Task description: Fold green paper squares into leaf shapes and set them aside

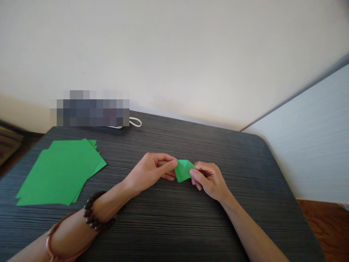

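A small folded green paper piece (184, 170) is held between both hands just above the dark striped table (231, 156), near its middle. My left hand (152, 170) pinches the paper's left edge with thumb and fingers closed. My right hand (208, 179) pinches its right corner, fingers curled in. Dark beads and a thin bangle circle my left wrist.
A stack of flat green paper sheets (62, 171) lies on the table's left part. A blurred dark object (89, 108) with a white loop (135, 122) sits at the far edge by the wall. A pale panel (313, 134) stands to the right; wooden floor shows beyond the table corners.
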Demonstrator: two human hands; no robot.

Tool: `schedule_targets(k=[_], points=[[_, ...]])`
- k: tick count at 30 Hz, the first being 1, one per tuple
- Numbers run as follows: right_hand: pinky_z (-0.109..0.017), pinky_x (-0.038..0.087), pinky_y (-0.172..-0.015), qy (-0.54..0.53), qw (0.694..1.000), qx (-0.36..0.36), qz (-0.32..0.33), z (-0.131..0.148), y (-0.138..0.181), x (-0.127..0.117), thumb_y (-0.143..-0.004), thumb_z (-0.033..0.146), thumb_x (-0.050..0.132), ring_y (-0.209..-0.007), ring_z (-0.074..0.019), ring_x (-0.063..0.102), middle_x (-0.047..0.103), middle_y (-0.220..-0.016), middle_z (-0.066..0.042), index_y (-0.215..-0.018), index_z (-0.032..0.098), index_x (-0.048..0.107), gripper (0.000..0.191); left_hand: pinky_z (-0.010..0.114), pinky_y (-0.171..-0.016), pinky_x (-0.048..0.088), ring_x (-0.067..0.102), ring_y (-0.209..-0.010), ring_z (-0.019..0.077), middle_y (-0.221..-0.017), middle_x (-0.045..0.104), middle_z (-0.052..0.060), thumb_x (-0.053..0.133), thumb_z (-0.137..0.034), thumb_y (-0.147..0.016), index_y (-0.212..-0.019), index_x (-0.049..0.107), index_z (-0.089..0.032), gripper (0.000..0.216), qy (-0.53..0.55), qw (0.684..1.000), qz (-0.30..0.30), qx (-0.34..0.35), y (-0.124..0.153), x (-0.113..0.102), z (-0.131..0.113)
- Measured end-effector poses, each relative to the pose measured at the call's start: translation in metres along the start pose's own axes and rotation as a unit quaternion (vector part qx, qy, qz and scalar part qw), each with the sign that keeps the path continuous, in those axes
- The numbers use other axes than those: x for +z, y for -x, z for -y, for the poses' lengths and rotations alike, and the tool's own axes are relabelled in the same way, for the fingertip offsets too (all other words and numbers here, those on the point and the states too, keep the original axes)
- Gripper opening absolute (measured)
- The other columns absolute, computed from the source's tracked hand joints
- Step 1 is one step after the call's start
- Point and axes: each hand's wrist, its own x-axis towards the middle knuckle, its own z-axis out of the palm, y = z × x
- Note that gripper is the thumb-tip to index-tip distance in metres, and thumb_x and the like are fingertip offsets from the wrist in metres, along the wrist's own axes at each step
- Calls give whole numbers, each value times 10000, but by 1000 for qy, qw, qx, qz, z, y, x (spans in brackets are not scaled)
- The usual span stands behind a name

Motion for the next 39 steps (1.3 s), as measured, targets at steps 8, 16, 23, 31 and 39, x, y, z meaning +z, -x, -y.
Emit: schedule_targets(k=[8, 16, 23, 31, 39], points=[[-199, 301, -451, 106, 993, -34, 39, 1, 0, 2, -879, 308, 500, -445, -61, 415, 464, -515, 38, -618, 162, 540, 301, 267, -858, 493, 655, -957, 198, -981, 724, 19, 687, -337, -738, -1048, 664, -185, 346, -64, 998, 7, 14, 0, -1, 0], [-193, 325, -485, 121, 989, -41, 73, 3, -2, -2, -893, 307, 484, -479, -63, 439, 485, -553, 37, -654, 167, 542, 284, 264, -837, 505, 671, -913, 195, -920, 737, 9, 712, -332, -709, -976, 693, -184, 305, -61, 998, -22, 14, -3, -2, 6], [-211, 322, -495, 156, 986, -56, 17, 5, -2, 1, -898, 296, 472, -479, -72, 423, 470, -547, 34, -655, 169, 526, 279, 236, -772, 507, 676, -862, 165, -913, 737, 4, 756, -261, -654, -1085, 618, -194, 457, -65, 997, 38, 7, -1, -2, 5], [-225, 322, -494, 185, 978, -93, 10, 5, -3, 2, -883, 244, 488, -501, -79, 408, 450, -559, 34, -641, 174, 511, 253, 201, -677, 508, 659, -698, 124, -728, 728, -6, 710, -236, -687, -820, 687, -149, 161, -116, 993, 11, -17, -2, 0, 0], [-236, 427, -529, 200, 947, -210, -141, 3, -2, 11, -772, 164, 644, -597, -75, 449, 474, -932, -24, -1056, 240, 576, 302, 210, -631, 481, 651, -693, 146, -708, 713, 3, 683, -294, -707, -850, 694, -157, 198, -155, 988, -21, 0, -1, 5, 3]])
